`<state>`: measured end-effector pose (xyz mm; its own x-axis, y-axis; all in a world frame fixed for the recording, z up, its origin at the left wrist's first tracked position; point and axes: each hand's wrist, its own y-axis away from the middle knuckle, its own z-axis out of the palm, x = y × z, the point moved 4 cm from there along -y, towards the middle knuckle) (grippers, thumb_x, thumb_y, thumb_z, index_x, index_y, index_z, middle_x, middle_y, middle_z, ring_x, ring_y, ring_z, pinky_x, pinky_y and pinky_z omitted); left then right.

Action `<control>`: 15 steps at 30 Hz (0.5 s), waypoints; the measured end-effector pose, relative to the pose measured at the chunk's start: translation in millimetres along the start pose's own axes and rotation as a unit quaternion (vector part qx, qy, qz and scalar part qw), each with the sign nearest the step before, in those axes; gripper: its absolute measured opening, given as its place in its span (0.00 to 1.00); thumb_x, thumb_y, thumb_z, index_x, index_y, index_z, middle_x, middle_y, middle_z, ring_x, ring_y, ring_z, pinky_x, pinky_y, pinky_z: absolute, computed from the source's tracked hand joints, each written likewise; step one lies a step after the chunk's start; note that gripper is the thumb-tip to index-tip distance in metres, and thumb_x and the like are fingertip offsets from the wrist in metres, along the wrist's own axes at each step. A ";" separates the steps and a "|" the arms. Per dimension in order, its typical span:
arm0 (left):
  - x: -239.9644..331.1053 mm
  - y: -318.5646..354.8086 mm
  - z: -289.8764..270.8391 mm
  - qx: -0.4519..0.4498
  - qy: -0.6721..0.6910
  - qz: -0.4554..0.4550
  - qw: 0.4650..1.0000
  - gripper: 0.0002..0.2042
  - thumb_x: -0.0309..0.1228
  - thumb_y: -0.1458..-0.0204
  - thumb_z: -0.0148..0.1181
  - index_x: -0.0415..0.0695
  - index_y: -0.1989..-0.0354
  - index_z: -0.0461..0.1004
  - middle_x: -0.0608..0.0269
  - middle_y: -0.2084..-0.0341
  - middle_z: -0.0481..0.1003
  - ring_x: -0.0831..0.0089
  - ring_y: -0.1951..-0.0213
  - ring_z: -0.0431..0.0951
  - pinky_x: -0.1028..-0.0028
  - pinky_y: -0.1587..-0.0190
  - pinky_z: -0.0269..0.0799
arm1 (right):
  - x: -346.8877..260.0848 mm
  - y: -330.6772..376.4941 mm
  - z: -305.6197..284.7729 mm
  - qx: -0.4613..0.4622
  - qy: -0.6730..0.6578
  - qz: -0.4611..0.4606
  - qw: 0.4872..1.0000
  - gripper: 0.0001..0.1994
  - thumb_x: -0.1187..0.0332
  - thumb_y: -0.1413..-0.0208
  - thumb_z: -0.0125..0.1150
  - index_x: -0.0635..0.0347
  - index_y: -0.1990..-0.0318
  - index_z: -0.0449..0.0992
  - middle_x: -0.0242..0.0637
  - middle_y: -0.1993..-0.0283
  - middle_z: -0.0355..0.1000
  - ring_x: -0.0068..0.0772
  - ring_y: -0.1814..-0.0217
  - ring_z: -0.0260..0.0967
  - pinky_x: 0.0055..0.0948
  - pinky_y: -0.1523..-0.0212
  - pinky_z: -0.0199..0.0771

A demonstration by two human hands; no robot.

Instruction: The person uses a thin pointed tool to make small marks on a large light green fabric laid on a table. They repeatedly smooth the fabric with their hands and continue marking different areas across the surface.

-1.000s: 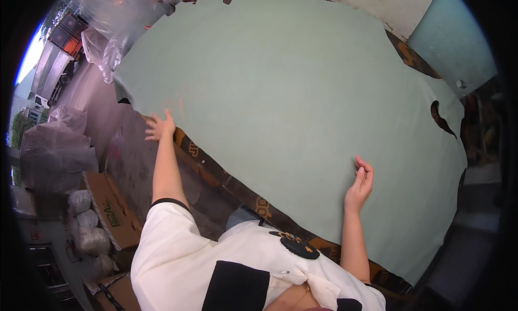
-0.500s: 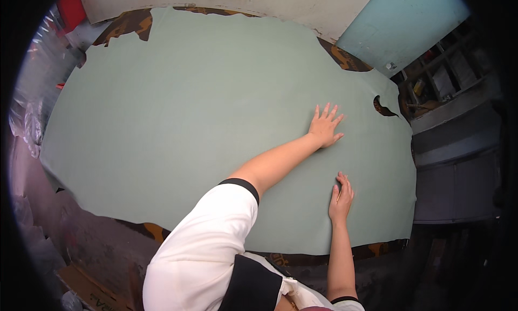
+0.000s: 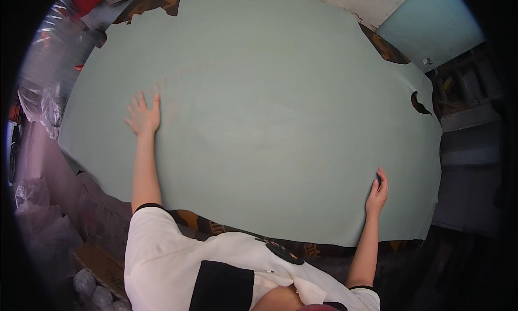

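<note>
A large pale green sheet with irregular edges, which looks like a leather hide (image 3: 270,127), is spread over a table top. Toward its left side my left hand (image 3: 144,115) lies flat with fingers spread, slightly smeared by motion. My right hand (image 3: 377,195) rests on its edge near the hide's right front part, thumb apart from loosely bent fingers and nothing visible between them. A curved hole (image 3: 420,103) breaks the hide near its right end.
Dark brown patterned board (image 3: 148,4) shows past the hide's edges. A light blue panel (image 3: 431,27) leans at the back right beside shelving. Clear plastic wrapping (image 3: 40,111) lines the left, and a cardboard piece (image 3: 102,265) lies at the lower left.
My left hand has swept from the right part of the hide across to the left part. My right hand stays near the right front, and the view has shifted leftward.
</note>
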<state>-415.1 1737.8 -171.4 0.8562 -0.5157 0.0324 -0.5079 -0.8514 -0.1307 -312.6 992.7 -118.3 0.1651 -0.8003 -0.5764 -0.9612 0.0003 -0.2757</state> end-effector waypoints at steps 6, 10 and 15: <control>-308.4 33.0 -34.3 0.081 -0.065 -0.460 0.882 0.41 0.64 0.41 0.39 0.49 0.26 0.47 0.49 0.26 0.43 0.45 0.26 0.39 0.30 0.34 0.31 | -1.6 -2.0 3.7 0.002 0.104 -0.015 0.994 0.13 0.71 0.36 0.48 0.59 0.46 0.71 0.37 0.35 0.68 0.44 0.30 0.60 0.39 0.33 0.59; -112.7 37.8 -53.0 0.240 0.151 -0.025 0.959 0.28 0.48 0.38 0.51 0.45 0.33 0.62 0.47 0.31 0.56 0.45 0.28 0.48 0.39 0.31 0.36 | -2.0 -2.2 5.2 0.012 0.119 -0.029 0.992 0.13 0.71 0.36 0.48 0.59 0.46 0.71 0.36 0.35 0.69 0.43 0.31 0.61 0.39 0.33 0.57; 240.9 179.1 -58.8 -0.008 0.324 0.547 0.772 0.28 0.48 0.41 0.54 0.47 0.34 0.64 0.51 0.29 0.53 0.49 0.27 0.46 0.44 0.29 0.38 | -7.4 0.2 1.7 0.018 0.129 -0.032 0.991 0.12 0.72 0.37 0.49 0.60 0.47 0.71 0.36 0.36 0.69 0.44 0.32 0.62 0.39 0.34 0.58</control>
<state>-305.4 1455.5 -128.7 -0.3098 -0.8624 0.4005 -0.8988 0.1283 -0.4191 -313.6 999.6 -115.5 0.1598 -0.9260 -0.3419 -0.9410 -0.0382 -0.3364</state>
